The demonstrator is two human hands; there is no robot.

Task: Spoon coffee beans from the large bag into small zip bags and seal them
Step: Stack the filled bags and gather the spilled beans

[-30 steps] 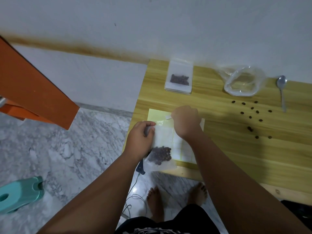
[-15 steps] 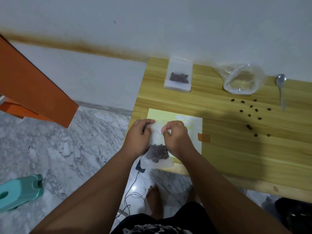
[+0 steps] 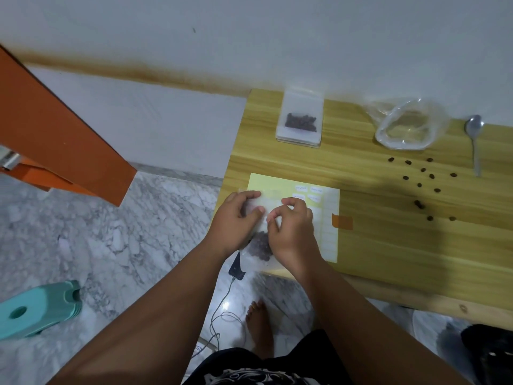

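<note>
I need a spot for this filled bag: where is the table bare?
Bare table lies right of the label sheet and orange tape, nearer than the loose beans. A narrower strip runs between sheet and filled bags. Crowded: large bag, spoon and beans below them.

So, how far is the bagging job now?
Done: one filled bag lies near the wall. In hand: left hand and right hand pinch the top of a second filled bag; seal unclear. Left: scattered beans on the table; the large bag looks nearly empty.
</note>
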